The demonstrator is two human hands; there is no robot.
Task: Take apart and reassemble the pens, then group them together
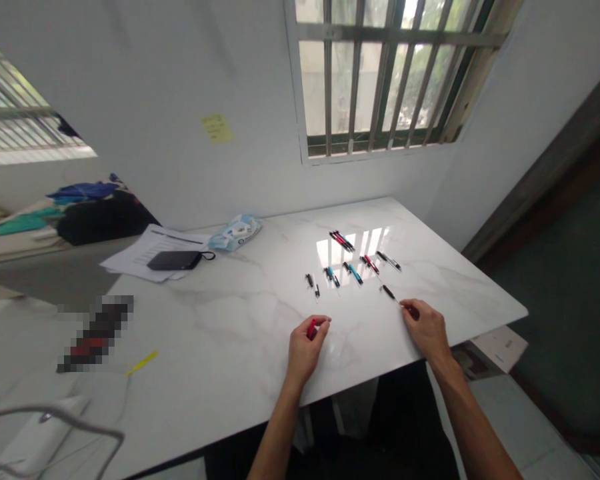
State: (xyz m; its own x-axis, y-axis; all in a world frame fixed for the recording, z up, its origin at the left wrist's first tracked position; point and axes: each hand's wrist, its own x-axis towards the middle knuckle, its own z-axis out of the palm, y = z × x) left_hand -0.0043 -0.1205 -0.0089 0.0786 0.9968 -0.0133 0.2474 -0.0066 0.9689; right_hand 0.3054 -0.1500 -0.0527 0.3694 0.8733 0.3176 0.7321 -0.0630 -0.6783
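My left hand (306,347) rests on the white marble table (220,333) with its fingers closed round a red pen piece (312,328). My right hand (426,328) lies on the table further right, its fingertips pinching the end of a black pen (390,293) that lies flat. Beyond both hands several pens are laid out in a loose row: a red and black group (342,241), teal ones (354,273), a red one (371,265), a black one (389,261) and small black pieces (312,283).
At the table's back left lie papers (145,257) under a black pouch (175,260), and a blue-white plastic packet (236,231). A yellow strip (142,362) lies near the left front. A barred window (380,73) and a yellow sticky note (217,127) are on the wall.
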